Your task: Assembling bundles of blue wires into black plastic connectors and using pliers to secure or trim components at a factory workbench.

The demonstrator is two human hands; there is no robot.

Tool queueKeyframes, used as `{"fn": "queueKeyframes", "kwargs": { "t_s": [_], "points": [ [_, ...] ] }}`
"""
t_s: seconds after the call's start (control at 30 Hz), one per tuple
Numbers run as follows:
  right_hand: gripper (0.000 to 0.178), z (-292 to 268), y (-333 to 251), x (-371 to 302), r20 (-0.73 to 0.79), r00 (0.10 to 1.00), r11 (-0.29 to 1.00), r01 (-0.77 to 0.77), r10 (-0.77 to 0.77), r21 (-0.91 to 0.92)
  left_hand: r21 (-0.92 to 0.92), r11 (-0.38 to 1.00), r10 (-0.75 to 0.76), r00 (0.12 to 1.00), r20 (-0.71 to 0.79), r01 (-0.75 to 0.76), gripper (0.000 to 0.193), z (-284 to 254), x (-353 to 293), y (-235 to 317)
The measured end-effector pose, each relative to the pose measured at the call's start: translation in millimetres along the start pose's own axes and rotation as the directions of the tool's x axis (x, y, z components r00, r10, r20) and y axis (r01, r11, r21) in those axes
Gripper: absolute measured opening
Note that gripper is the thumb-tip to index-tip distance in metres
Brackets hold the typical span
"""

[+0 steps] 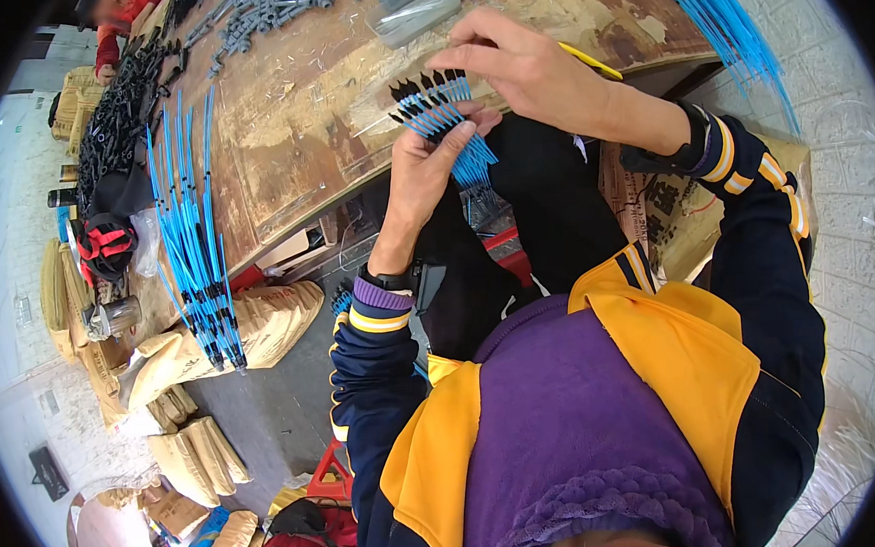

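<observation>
My left hand [423, 172] is closed round a bundle of thin blue tubes [438, 113] with black tips, just off the table's front edge and above my lap. The tips fan out in a row, pointing up and away from me, and the lower ends hang between my knees. My right hand [530, 72] is over the right side of the bundle, its thumb and index finger pinched close to the black tips. What lies between those fingertips is too small to make out.
On the worn wooden table [317, 110] are grey plastic parts [272, 18], a clear plastic container [417, 12], a yellow-handled tool [590, 60] and black parts [132, 117]. Long blue tubes overhang its left [195, 278] and right [728, 20] edges. A co-worker's red sleeve [108, 45] shows at far left.
</observation>
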State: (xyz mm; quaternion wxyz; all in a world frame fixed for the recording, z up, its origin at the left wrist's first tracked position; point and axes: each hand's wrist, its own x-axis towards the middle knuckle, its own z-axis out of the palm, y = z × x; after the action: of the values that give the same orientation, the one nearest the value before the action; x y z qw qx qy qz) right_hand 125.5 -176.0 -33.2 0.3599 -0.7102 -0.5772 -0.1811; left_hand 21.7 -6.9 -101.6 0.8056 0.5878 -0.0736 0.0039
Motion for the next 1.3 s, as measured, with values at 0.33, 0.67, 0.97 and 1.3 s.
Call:
{"fn": "queueKeyframes", "kwargs": {
  "t_s": [0.33, 0.67, 0.97, 1.3],
  "points": [
    [0.042, -5.0, 2.8, -3.0, 0.010, 0.995, 0.991, -0.096, 0.095, 0.090, -0.042, 0.999, -0.010, 1.000, -0.016, 0.009, 0.027, 0.7, 1.1, -0.8],
    [0.040, 3.2, 1.5, -2.5, -0.019, 0.999, 0.998, -0.050, 0.050, 0.045, 0.019, 1.000, -0.013, 1.000, -0.021, 0.013, 0.026, 3.9, 0.7, 4.5],
    [0.042, 0.9, -1.5, -4.2, -0.030, 0.998, 0.995, 0.046, -0.048, -0.085, 0.014, 1.000, 0.011, 0.998, -0.056, -0.010, 0.024, 4.1, 0.8, 2.6],
    [0.047, 4.3, 2.4, -0.7, -0.039, 0.995, 0.983, 0.085, -0.093, -0.164, -0.026, 1.000, 0.000, 0.999, -0.049, -0.001, 0.024, -1.2, 3.0, -3.7]
  ]
}}
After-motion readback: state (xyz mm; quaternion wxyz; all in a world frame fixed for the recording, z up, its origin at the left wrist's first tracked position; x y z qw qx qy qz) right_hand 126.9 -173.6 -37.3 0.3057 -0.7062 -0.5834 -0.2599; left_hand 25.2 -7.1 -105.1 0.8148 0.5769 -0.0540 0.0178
